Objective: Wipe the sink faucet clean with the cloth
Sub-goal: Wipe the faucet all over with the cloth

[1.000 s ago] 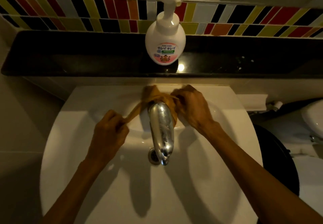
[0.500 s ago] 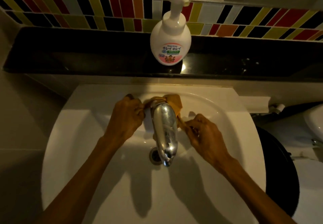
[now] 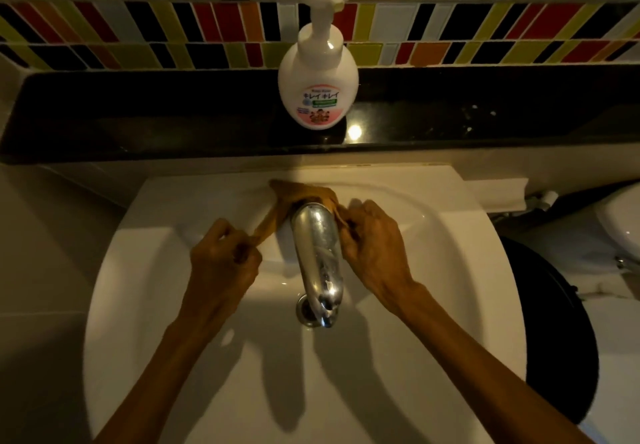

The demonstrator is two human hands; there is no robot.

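Cloth looped behind the faucet base, 1 end in each hand.

The chrome faucet stands at the back middle of the white sink, its long axis running from the rear rim toward the camera, spout tip pointing down over the drain. The brown cloth wraps around the back of the faucet base, twisted into a band. The left hand is closed on the cloth's left end, pulled out and toward the camera, well clear of the spout. The right hand pinches the other end just beside the faucet's right side. A white soap dispenser stands upright on the black ledge behind the sink.
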